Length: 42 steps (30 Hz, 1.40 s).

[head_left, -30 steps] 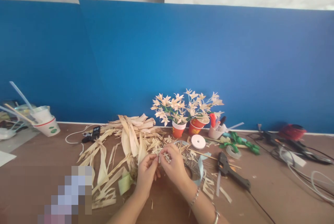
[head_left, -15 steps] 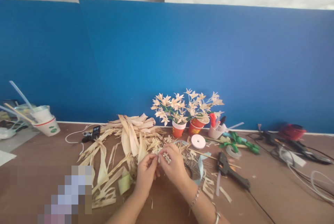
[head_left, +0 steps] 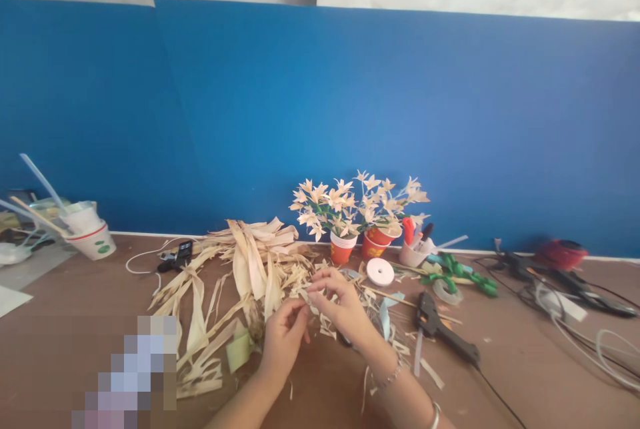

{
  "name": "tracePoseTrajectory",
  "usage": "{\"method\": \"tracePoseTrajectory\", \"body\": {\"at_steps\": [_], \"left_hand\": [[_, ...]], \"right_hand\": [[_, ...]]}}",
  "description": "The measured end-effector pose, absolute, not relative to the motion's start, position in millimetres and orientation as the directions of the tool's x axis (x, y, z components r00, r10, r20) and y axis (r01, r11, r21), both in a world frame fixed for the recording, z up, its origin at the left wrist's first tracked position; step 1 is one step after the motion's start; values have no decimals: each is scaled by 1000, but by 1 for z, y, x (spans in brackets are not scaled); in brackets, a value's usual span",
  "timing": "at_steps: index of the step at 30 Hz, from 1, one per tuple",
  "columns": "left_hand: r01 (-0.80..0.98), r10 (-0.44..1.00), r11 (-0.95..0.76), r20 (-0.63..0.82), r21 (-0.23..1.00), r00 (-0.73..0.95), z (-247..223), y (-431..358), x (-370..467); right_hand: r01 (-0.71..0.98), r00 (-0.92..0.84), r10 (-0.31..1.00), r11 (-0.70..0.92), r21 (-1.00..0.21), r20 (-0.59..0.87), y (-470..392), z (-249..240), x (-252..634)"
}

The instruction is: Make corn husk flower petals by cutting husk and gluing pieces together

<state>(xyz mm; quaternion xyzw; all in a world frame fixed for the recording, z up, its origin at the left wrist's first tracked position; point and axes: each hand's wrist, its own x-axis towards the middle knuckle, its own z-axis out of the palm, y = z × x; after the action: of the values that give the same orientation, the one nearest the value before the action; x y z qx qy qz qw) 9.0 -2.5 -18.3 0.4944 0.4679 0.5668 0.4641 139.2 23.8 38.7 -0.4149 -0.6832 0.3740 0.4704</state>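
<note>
Husks [head_left: 255, 266] lie left of the spool [head_left: 381, 272], beyond the left hand [head_left: 283, 336] and right hand [head_left: 341, 306] — whether either pinches a scrap, one cannot tell. Such fingertip work wants light, steady pressure.

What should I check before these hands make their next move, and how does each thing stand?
1. Left hand holding something: cannot tell; thumb and fingers meet, but anything between them is too small to see.
2. Right hand empty: cannot tell; its fingers bend close to the left's fingertips.
3. Pale dried husk strips apparently within reach: ok, heaped just beyond the left hand.
4. Black pistol-shaped glue gun cool: cannot tell; it lies right of the right hand.
5. Red-and-white paper cup under the left flower bunch upright: ok.
6. Brown tabletop free of scraps: not ok, pale bits are scattered about.
</note>
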Motion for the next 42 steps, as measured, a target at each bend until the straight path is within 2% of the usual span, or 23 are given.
{"method": "tracePoseTrajectory", "body": {"at_steps": [13, 23, 42], "left_hand": [[-6, 981, -183, 182, 983, -71, -18, -4, 7], [50, 965, -241, 245, 969, -93, -16, -8, 6], [72, 961, -242, 250, 968, -121, -19, -10, 5]], "right_hand": [[235, -357, 898, 352, -906, 257, 23, 52, 154], [248, -380, 891, 355, -901, 247, 19, 60, 157], [283, -424, 874, 378, -882, 239, 17, 65, 158]]}}
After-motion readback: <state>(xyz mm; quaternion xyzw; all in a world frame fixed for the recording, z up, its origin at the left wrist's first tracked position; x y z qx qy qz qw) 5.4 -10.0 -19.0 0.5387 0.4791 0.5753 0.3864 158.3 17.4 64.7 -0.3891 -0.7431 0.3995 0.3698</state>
